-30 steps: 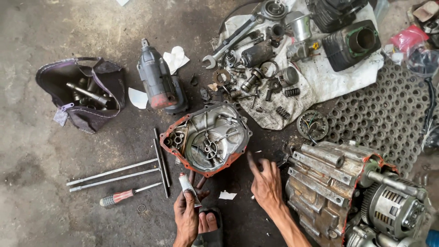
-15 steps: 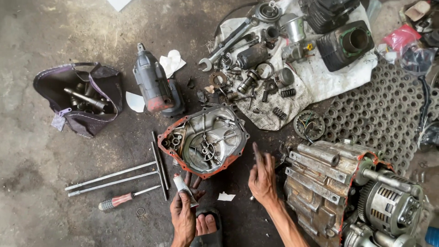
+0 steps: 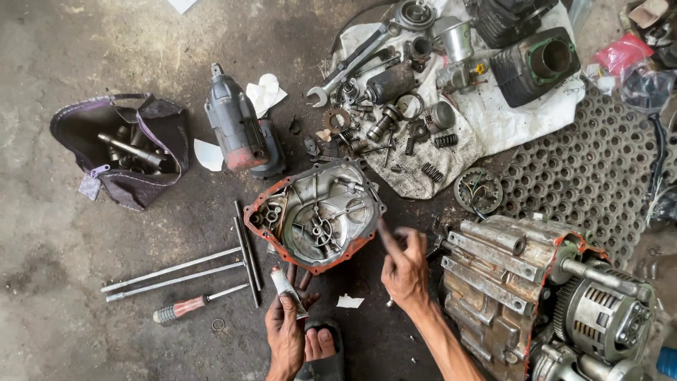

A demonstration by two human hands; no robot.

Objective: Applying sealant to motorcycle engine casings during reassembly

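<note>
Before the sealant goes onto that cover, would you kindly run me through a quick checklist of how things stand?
1. Small white sealant tube in left hand: ok, held upright.
2. Tube cap off: cannot tell.
3. Round grey metal engine cover with orange gasket rim lying inner face up: ok.
4. Right hand free: ok, fingers beside the cover's rim.
5. Rim free of old orange gasket: not ok.
6. Grey engine block close by: ok.
</note>
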